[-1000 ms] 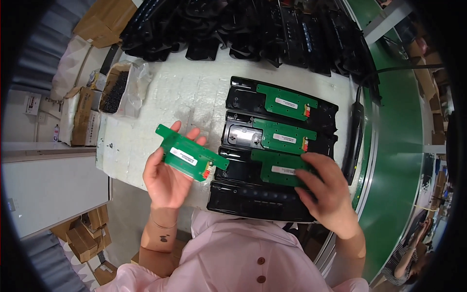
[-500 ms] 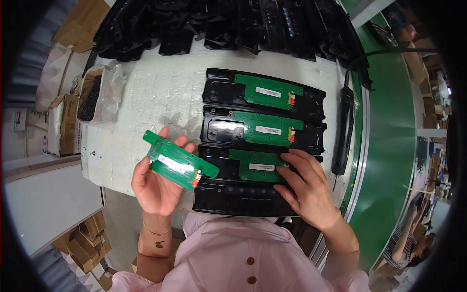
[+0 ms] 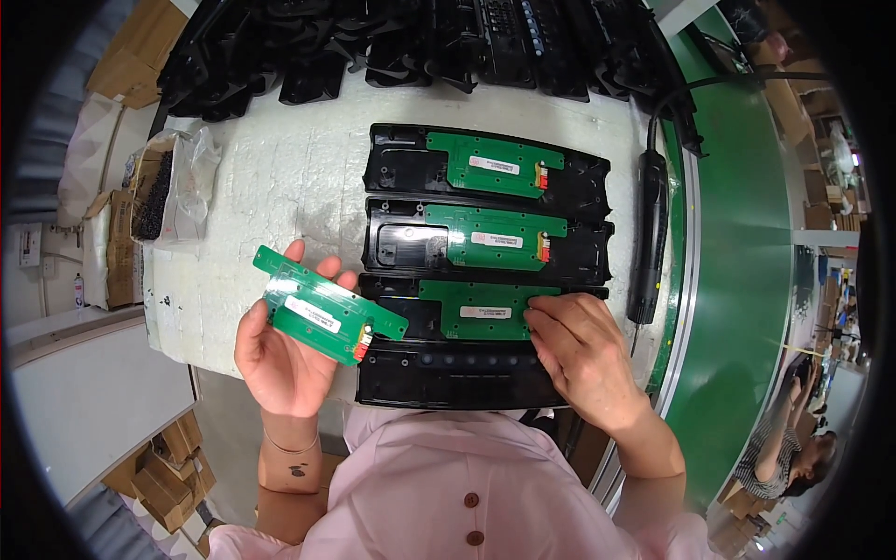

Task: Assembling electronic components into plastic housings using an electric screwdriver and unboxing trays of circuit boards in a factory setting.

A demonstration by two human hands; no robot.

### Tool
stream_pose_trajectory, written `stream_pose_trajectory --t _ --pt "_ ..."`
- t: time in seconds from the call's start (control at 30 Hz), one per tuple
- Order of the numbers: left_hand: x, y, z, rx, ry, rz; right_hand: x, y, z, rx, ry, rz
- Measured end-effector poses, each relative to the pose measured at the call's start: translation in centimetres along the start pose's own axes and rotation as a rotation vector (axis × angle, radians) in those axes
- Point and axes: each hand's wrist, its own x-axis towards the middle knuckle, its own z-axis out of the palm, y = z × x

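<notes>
Right hand [image 3: 590, 359] has drawn its fingers together at the nearest seated green board [image 3: 490, 311]; pinch unclear.
Left hand [image 3: 291, 369] pinches a loose board [image 3: 315, 306].

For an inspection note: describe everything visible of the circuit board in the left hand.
The green circuit board is thin, rigid-looking, with narrow end tabs, small holes, a white label and a red-white connector at right. Label up, it slants across the left hand, thumb by its left edge; its right tab overlaps a black housing in view.
</notes>
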Motion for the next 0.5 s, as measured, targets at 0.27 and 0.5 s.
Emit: stream_pose_trajectory --t 0.27,0.5 --pt "-0.4 -3.9 3.5 0.276 0.011 0.039 1.7 -3.7 -0.3 0.245 0.131 -0.074" --pt "-0.6 -6.4 5.3 0.274 -0.101 0.041 2.6 -6.0 0.5 0.273 0.135 0.014"
